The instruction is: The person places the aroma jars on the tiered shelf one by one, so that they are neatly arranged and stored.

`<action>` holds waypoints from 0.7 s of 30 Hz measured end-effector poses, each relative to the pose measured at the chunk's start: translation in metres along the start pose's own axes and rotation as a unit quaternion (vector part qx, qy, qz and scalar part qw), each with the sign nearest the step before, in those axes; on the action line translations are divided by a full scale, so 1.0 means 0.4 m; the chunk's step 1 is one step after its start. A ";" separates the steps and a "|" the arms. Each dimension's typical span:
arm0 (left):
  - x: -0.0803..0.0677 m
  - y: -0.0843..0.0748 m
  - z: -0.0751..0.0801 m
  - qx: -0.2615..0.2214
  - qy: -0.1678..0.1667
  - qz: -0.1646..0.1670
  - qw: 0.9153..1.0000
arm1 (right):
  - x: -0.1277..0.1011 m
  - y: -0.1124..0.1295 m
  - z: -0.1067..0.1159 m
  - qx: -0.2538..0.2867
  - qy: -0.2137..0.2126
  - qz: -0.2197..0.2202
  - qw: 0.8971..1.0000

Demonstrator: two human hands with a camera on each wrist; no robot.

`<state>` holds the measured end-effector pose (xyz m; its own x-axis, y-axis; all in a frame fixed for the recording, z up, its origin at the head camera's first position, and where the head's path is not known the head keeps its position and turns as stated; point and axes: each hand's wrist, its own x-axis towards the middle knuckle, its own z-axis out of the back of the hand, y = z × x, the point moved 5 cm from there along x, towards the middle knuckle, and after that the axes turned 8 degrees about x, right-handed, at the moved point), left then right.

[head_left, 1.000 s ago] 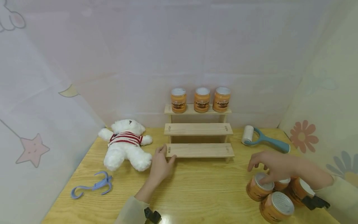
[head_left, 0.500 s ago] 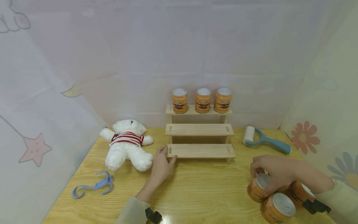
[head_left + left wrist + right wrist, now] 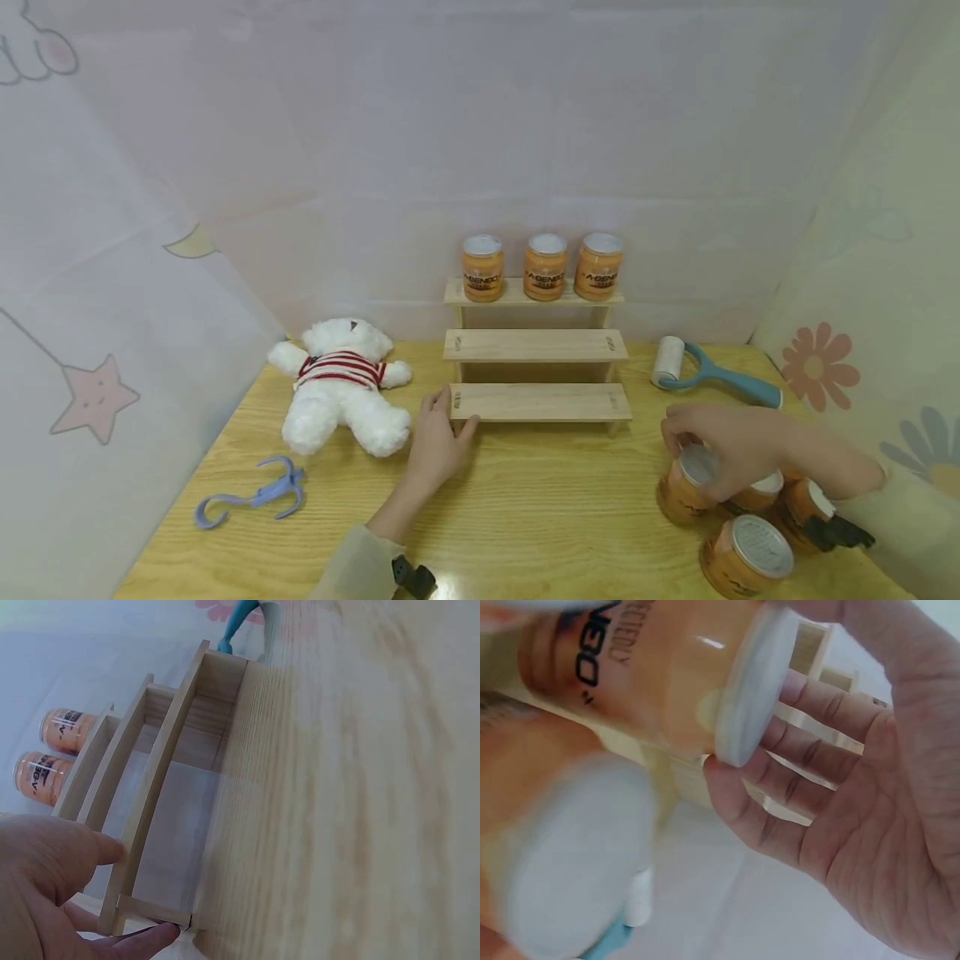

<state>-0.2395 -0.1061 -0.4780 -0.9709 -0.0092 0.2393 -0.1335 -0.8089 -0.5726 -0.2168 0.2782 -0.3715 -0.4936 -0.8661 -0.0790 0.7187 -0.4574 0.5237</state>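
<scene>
My right hand (image 3: 738, 442) grips an orange can (image 3: 681, 497) with a silver lid, thumb on the near side and fingers on the far side. In the right wrist view, the fingertips (image 3: 724, 776) curl at the lid's rim. Several like cans crowd beside and under this hand, one can (image 3: 742, 562) nearest the front; the hand partly hides those behind. My left hand (image 3: 435, 446) holds the left end of a three-step wooden shelf (image 3: 540, 402). In the left wrist view, its thumb lies on the lowest board (image 3: 154, 776) and its fingers wrap round the end.
Three orange cans (image 3: 545, 271) stand in a row on the shelf's top step. A white teddy bear (image 3: 337, 387) in a striped sweater lies at left, with a blue-purple hook clip (image 3: 262, 496) before it. A lint roller (image 3: 720, 379) lies right of the shelf.
My right hand has closed its fingers and thumb on the can and moved it slightly up and away from the front can. The left hand stays at the shelf's end.
</scene>
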 end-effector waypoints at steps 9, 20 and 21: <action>-0.003 -0.003 0.003 0.002 -0.002 -0.006 1.000 | 0.076 0.040 0.091 -0.031 -0.036 0.037 0.998; -0.007 -0.004 0.004 0.004 -0.001 -0.005 1.000 | 0.194 0.064 0.214 -0.084 -0.057 0.039 0.994; -0.007 -0.004 0.004 0.003 -0.001 -0.005 1.000 | 0.207 0.064 0.223 -0.088 -0.057 0.042 0.994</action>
<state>-0.2364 -0.1057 -0.4766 -0.9692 -0.0027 0.2464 -0.1415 -0.8125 -0.5656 -0.2831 0.2127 -0.2889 -0.4737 -0.8786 0.0609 0.8292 -0.4216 0.3671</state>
